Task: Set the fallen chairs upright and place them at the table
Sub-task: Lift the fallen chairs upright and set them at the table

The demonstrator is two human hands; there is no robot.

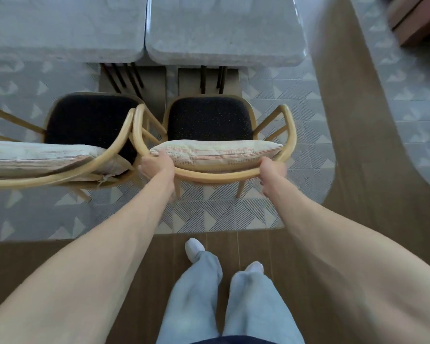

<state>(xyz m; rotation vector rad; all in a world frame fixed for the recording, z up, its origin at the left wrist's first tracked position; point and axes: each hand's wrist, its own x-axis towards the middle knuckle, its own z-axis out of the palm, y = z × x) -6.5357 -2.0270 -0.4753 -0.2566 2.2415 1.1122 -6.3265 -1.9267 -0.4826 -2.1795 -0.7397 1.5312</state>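
Closest in, the person's two feet in white socks stand on the brown wooden floor, with loose pale-blue trouser legs above them. Both bare arms reach forward to the curved wooden back rail of the right-hand chair, which stands upright on the patterned grey rug. The left hand curls its grip round the rail near its left bend, and the right hand wraps round the rail near its right bend; that hand is a little blurred, so the fingers may be fully closed but I cannot quite make them out. A pale striped cushion leans against the inside of the backrest, above the dark speckled seat. Just beside it on the left stands the second chair, also upright, its armrest touching or nearly touching the first, with its own striped cushion. Beyond both seats lies the grey marbled worktop, its near edge just past the front of the chairs, with dark legs showing underneath.
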